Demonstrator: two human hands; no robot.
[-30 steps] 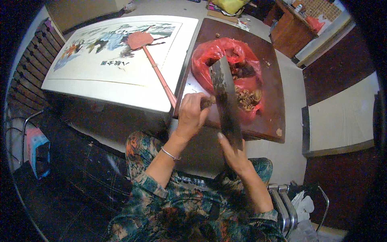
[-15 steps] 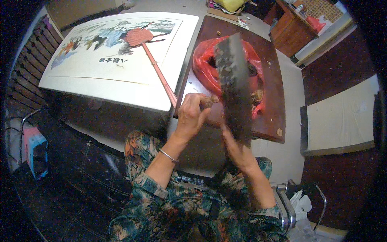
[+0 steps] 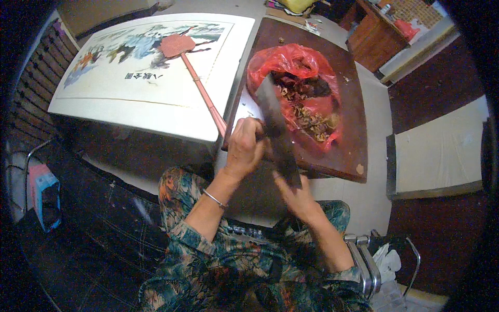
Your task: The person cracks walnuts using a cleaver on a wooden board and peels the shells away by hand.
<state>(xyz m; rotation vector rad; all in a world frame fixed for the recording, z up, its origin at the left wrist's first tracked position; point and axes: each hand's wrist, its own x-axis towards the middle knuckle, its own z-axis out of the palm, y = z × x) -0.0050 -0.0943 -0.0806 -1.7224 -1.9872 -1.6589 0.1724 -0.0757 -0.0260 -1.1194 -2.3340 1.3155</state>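
My right hand [image 3: 299, 197] grips a dark, broad-bladed cleaver [image 3: 279, 132], its blade smeared by motion and slanting up to the left. Close to the blade, at the near left corner of the dark wooden table [image 3: 351, 135], my left hand [image 3: 243, 148] is closed. Its fingertips are partly covered by the cleaver; the small brown nut-like lump seen in them a moment ago is now mostly hidden. Just beyond, a red plastic bag [image 3: 291, 54] lies spread on the table, holding brown shrivelled pieces [image 3: 314, 122] and darker ones.
On the left stands a white-topped table [image 3: 197, 117] with a horse picture; a pink fly swatter [image 3: 178, 46] lies across it, handle toward my left hand. A metal-framed chair [image 3: 366, 265] is by my right elbow. One small brown lump [image 3: 281, 40] sits at the wooden table's far end.
The cleaver has come down and tilted left, toward my left hand, uncovering more of the bag's contents. My left hand stays in nearly the same place.
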